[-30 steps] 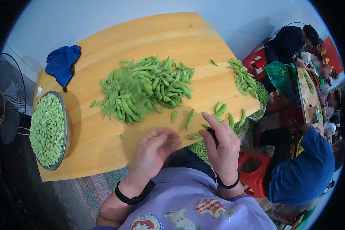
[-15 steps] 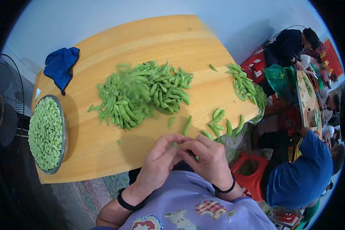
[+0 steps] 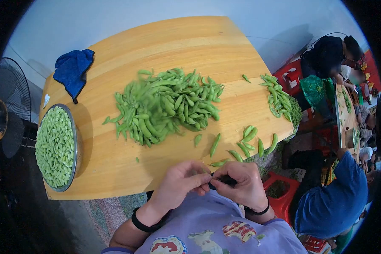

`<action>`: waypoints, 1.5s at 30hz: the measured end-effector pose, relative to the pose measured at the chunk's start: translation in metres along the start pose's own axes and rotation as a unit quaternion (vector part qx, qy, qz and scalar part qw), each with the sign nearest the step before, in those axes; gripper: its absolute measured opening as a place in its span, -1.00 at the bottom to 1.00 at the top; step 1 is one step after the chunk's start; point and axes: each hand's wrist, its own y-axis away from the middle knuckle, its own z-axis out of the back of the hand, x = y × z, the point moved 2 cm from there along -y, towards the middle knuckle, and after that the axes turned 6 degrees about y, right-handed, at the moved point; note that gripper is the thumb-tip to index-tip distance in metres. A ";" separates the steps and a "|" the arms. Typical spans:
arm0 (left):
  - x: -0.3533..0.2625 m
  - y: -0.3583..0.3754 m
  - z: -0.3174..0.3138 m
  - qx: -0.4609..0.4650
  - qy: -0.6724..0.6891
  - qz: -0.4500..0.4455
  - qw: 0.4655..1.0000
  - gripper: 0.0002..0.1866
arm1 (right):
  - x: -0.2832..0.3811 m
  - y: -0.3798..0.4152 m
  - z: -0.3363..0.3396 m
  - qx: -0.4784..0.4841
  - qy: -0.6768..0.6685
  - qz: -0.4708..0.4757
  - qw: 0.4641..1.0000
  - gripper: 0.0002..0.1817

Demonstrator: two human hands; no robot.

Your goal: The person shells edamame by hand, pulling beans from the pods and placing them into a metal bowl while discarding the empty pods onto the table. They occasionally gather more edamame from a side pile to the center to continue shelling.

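My left hand (image 3: 180, 182) and my right hand (image 3: 240, 182) meet at the table's near edge, fingertips pinched close together. Whatever lies between the fingertips is too small and hidden to name. Just beyond them, loose green pods (image 3: 215, 145) lie on the wooden table (image 3: 114, 178). A large heap of green pods (image 3: 169, 106) spreads over the middle of the table. At the left edge a metal bowl (image 3: 75, 146) is full of shelled green beans (image 3: 55, 148).
A blue cloth (image 3: 73, 72) lies at the back left, near a black fan (image 3: 8, 106). More pods (image 3: 279, 99) sit at the right edge. Beyond are a red stool (image 3: 279, 194), a person in blue (image 3: 332, 199) and other people round another table (image 3: 345, 114).
The view has shifted slightly, so the table and bowl appear further right. My fingers have changed their pinch, and the small green bit seen at my left fingertips no longer shows.
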 end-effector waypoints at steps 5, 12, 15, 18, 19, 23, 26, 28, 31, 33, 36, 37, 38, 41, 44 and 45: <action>0.004 0.001 -0.008 0.048 -0.043 -0.064 0.996 -0.89 | -0.019 -0.002 0.007 0.114 -0.192 -0.145 0.964 -0.88; 0.006 -0.005 -0.016 -0.010 -0.102 -0.136 0.985 -0.83 | -0.005 0.003 0.003 0.031 -0.041 -0.036 0.998 -0.88; 0.004 -0.010 -0.004 -0.035 -0.046 -0.081 0.995 -0.87 | -0.006 0.006 0.018 -0.037 -0.012 -0.030 0.999 -0.88; -0.035 0.001 -0.004 -0.154 -0.231 -0.147 0.949 -0.89 | -0.019 0.013 0.040 -0.117 0.102 -0.049 0.987 -0.76; -0.053 0.003 -0.004 -0.198 -0.335 -0.234 0.891 -0.88 | -0.019 0.013 0.045 -0.130 0.121 -0.058 0.982 -0.71; -0.104 -0.017 0.008 -0.312 -0.493 -0.321 0.746 -0.82 | -0.032 0.015 0.045 -0.176 0.054 -0.053 0.982 -0.60; -0.106 -0.046 0.030 -0.349 -0.628 -0.274 0.639 -0.80 | -0.028 0.012 0.038 -0.115 0.049 -0.094 0.988 -0.66; -0.102 -0.053 0.026 -0.368 -0.639 -0.318 0.596 -0.77 | -0.022 0.007 0.035 -0.087 0.084 -0.093 0.988 -0.72; -0.089 -0.060 0.022 -0.366 -0.647 -0.370 0.557 -0.77 | -0.014 0.004 0.030 -0.069 0.063 -0.013 0.996 -0.79; -0.088 -0.059 0.023 -0.351 -0.642 -0.399 0.553 -0.79 | -0.012 0.002 0.025 -0.065 0.049 -0.007 0.997 -0.79; -0.093 -0.047 0.027 -0.277 -0.445 -0.367 0.769 -0.83 | -0.014 -0.002 0.023 -0.040 0.016 0.017 0.999 -0.80; -0.092 -0.045 0.027 -0.190 -0.211 -0.275 0.918 -0.85 | -0.013 -0.004 0.023 -0.030 -0.017 0.065 0.997 -0.82; -0.093 -0.042 0.021 -0.185 -0.208 -0.278 0.919 -0.85 | -0.012 -0.007 0.024 -0.020 -0.047 0.112 0.992 -0.84; -0.079 -0.033 0.000 -0.080 -0.003 -0.135 0.988 -0.92 | -0.013 -0.014 0.025 -0.005 -0.121 0.073 0.990 -0.83; -0.065 -0.032 -0.007 -0.026 0.043 -0.123 0.991 -0.92 | -0.007 -0.021 0.022 -0.040 -0.108 0.073 0.991 -0.82; -0.061 -0.033 -0.012 -0.012 0.037 -0.139 0.990 -0.90 | -0.008 -0.021 0.020 -0.039 -0.103 0.069 0.991 -0.82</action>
